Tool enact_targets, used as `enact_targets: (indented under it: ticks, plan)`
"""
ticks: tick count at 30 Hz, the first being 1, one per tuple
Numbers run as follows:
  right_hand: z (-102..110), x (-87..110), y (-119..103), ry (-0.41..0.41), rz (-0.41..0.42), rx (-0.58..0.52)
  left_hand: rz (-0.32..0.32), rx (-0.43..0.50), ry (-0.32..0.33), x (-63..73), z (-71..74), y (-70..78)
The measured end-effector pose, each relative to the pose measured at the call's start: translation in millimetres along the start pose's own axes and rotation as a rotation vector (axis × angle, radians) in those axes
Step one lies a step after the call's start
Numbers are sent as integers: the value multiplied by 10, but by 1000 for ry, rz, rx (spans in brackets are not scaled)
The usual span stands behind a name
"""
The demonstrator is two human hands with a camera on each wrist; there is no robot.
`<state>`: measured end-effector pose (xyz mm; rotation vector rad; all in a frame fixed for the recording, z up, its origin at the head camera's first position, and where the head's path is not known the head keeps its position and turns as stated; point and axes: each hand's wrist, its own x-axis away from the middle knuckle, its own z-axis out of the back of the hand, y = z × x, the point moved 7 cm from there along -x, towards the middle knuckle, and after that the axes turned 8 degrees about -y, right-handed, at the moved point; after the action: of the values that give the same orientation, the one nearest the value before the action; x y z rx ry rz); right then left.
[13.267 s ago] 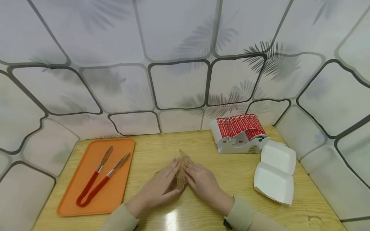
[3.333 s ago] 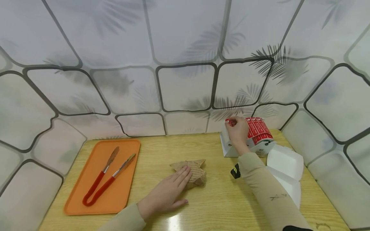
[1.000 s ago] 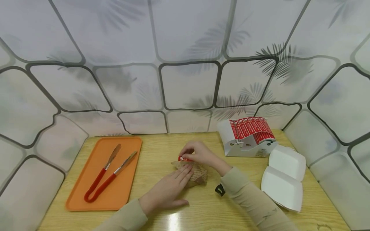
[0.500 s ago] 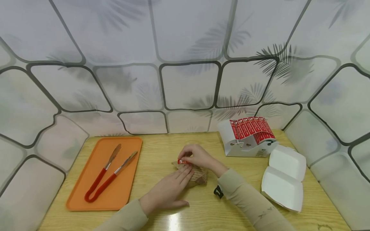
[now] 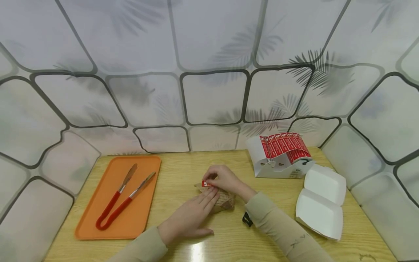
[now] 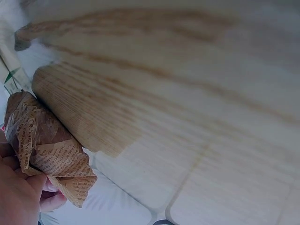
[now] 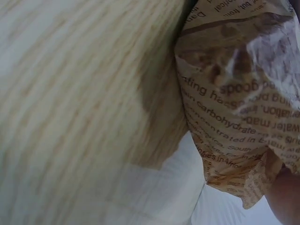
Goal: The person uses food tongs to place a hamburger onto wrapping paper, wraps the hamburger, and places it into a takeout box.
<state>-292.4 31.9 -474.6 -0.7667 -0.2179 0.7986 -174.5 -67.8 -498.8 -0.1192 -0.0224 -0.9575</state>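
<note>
A parcel in printed brown paper (image 5: 226,201) lies on the table in the head view, its pointed corners sticking out. My left hand (image 5: 191,214) rests on it with straight fingers, thumb pointing along the table. At the parcel's far side, my right hand (image 5: 224,178) pinches a small red sticker (image 5: 205,183) against the paper, just beyond the left fingertips. The left wrist view has the crumpled paper parcel (image 6: 54,152) beside the hand. Close up in the right wrist view, dark print covers the parcel (image 7: 229,108), and one fingertip shows at the lower right.
A white dispenser (image 5: 266,168) with several rolls of red stickers stands back right. In front of it sits a white clamshell box (image 5: 319,213), lid open. On the left, red-handled tongs (image 5: 112,213) lie on an orange tray (image 5: 144,218). Patterned walls enclose the wooden table.
Both hands worked the paper at first; later the right hand was at the dispenser, then came to the parcel with a red sticker. Over the last second it has lowered slightly onto the paper.
</note>
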Motion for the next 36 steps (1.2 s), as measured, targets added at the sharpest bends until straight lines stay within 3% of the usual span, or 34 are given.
enact_targets:
  ticks: [11,17,24,29,36]
  plan:
    - [134,87,-6,107,-55,95,2,37,5,-1,9,-6]
    - [246,239,-65,140,-28,162,6,38,-12,-1,4,-9]
    - [212,528,-198,166,57,353,-7,21,9,5,4,-6]
    - [43,694,-264,109,97,491,-12,16,17,13,16,-11]
    - [-179,755,-142,-54,-48,513,-8,0,14,23,32,-18]
